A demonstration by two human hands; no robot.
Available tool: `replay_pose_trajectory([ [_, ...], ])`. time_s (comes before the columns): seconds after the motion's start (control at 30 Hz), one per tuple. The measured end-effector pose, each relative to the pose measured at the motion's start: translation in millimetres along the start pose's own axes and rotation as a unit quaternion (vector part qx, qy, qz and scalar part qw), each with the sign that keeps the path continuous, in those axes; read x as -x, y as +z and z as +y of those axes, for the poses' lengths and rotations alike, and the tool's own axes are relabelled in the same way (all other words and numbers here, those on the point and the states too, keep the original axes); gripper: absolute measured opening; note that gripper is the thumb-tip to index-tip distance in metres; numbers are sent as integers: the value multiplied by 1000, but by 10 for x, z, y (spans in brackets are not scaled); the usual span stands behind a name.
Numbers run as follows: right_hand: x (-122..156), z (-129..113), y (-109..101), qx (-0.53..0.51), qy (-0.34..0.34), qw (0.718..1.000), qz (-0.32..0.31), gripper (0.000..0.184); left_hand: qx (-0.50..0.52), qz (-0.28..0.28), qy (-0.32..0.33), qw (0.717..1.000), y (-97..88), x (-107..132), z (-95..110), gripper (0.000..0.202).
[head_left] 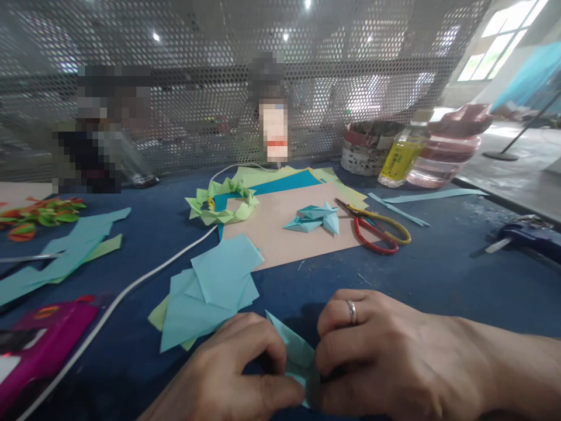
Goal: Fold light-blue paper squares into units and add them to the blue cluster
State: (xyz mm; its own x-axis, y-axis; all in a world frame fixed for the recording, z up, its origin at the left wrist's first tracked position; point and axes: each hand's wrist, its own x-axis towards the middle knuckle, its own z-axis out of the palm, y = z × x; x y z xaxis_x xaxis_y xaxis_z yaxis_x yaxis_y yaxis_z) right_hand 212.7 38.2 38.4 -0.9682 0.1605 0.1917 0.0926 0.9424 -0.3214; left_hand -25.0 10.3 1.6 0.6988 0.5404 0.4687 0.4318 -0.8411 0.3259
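A light blue sheet of folding paper (294, 345), partly folded, lies between my hands near the table's front edge. My left hand (249, 368) is closed on its left side, thumb and fingers pressing the paper. From the right, my right hand (368, 351), with a ring on one finger, grips the other edge with curled fingers. The lower part of the paper is hidden by my fingers. Beside my left hand lies a stack of light blue paper squares (223, 275). Farther back are folded light blue paper pieces (315, 217) and a green folded-paper ring (223, 202).
Red-and-yellow scissors (372, 228) rest on a beige sheet (280, 234). A white cable (144, 280) crosses the left side, near a magenta device (48, 333). A glue gun (530, 237) lies right. Bottles (451, 149) and a round container (368, 149) stand by the perforated screen (197, 105).
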Motion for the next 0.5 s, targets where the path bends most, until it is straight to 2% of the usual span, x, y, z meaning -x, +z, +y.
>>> replay_pose_trajectory([
  [0.23,-8,-4,38,25,-28,999,18,15,22,4,-6,1000,57,-16,-2,16],
  [0.37,-8,-10,41,20,-37,999,14,14,103,30,-35,994,67,44,21,20],
  [0.5,2,-11,35,13,-47,999,20,15,125,-19,-112,986,11,54,87,16],
])
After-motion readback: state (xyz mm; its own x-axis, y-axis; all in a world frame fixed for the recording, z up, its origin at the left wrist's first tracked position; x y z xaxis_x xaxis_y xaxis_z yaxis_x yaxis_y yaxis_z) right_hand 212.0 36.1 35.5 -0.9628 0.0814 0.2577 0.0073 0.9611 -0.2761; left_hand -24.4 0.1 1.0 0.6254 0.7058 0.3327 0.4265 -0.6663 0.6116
